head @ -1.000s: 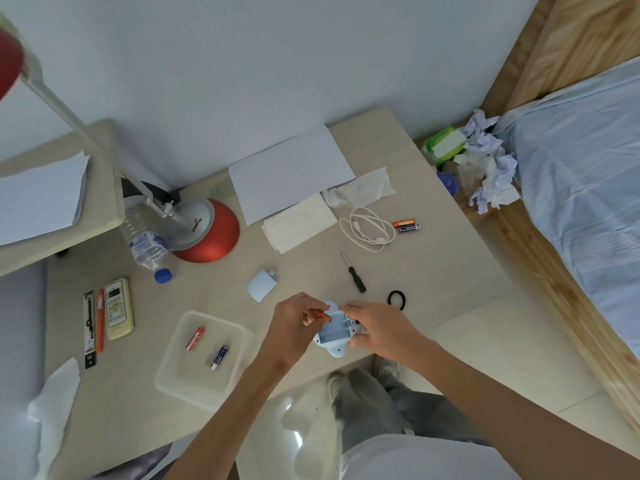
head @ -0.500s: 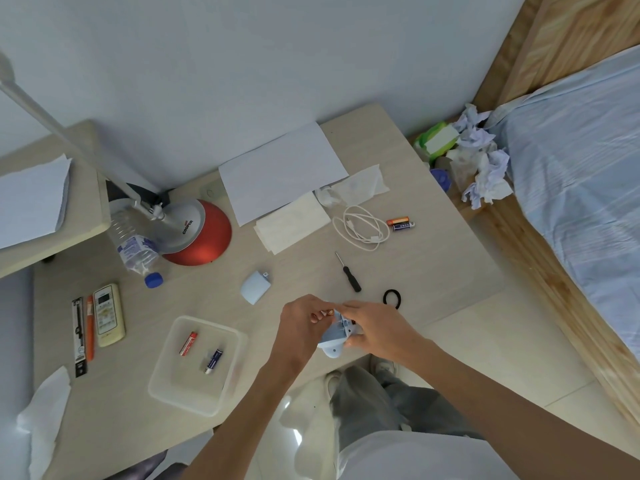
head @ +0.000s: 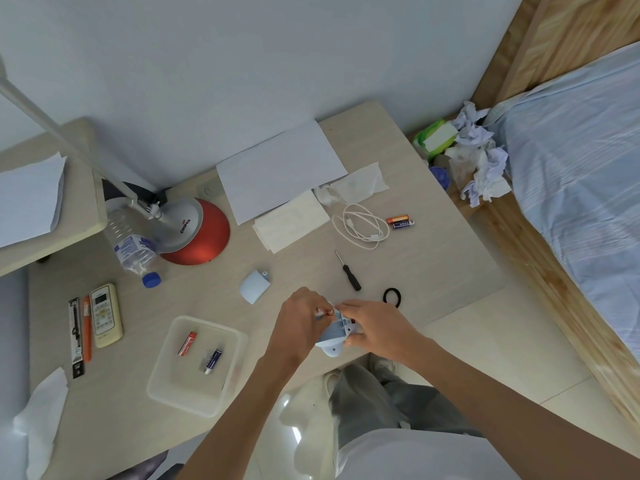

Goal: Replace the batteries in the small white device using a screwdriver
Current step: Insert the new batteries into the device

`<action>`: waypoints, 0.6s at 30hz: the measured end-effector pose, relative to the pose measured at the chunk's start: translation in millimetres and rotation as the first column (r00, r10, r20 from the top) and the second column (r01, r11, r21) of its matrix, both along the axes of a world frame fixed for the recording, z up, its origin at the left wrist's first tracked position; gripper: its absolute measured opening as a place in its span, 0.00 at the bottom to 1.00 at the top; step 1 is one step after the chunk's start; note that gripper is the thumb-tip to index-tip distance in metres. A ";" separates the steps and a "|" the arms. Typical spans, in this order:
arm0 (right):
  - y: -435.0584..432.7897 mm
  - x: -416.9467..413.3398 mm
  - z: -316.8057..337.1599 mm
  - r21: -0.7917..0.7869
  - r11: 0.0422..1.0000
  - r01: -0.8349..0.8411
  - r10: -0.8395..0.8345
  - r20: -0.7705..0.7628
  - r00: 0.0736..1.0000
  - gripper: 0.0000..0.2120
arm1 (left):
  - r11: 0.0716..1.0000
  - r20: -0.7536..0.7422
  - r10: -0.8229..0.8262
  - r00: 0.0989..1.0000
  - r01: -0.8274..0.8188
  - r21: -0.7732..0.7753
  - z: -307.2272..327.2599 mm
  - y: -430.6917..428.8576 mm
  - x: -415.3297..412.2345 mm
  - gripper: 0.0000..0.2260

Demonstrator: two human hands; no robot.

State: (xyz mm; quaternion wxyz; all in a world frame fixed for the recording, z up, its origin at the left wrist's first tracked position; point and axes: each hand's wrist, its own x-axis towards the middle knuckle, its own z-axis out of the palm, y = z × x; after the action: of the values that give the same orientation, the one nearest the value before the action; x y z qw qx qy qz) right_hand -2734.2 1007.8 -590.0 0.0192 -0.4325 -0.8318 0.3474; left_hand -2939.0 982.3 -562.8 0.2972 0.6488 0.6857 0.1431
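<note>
**Pinched in the left grip: one battery at the mouth of the open device**

Clamped between the fingertips of the left grip point(head: 304, 318), an orange-ended battery point(head: 328, 311), only its tip showing, right at the upper-left corner of the small white device point(head: 333, 336). Curled round the device's right flank, the right grip point(head: 375, 329), holding it at the near edge of the surface point(head: 433, 265) with the open battery bay facing up. Sits immediately left of the bay, tip aimed rightward toward it. Calls, on this evidence, for only a short push to the right and down, made by the left grip as the nearer one, with the right merely bracing. Cannot tell from this height how the slot runs, nor whether tip and bay rim touch. Looks to be midway through loading, with closing up not yet begun. Beyond the device and well apart from both grips: the screwdriver point(head: 348, 271), lying loose, and to the left of it the pale battery cover point(head: 255, 287). Off to the left, a clear tray point(head: 187, 396) with two loose cells point(head: 187, 343). Farther back, two more cells point(head: 400, 222) just beside a coiled white cable point(head: 360, 226).
</note>
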 end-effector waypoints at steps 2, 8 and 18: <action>-0.6 -0.4 0.9 0.005 1.000 -0.005 0.005 0.000 1.000 0.27 | 0.999 -0.018 -0.038 0.999 0.039 0.003 -0.4 1.8 0.0 0.04; -0.1 -5.1 3.6 0.008 1.000 -0.030 0.030 0.001 1.000 0.24 | 0.990 -0.051 -0.137 0.989 0.138 0.018 -6.3 2.0 -6.1 0.04; -1.1 -4.1 2.6 0.000 1.000 -0.014 0.014 -0.010 1.000 0.21 | 0.994 0.050 -0.081 0.995 0.077 0.078 -26.4 -4.3 -11.7 0.06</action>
State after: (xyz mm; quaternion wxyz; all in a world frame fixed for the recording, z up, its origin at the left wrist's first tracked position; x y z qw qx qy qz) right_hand -2738.2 1006.7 -587.4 0.0209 -0.4247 -0.8347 0.3500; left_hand -2950.6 978.0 -589.3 0.2959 0.6823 0.6454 0.1745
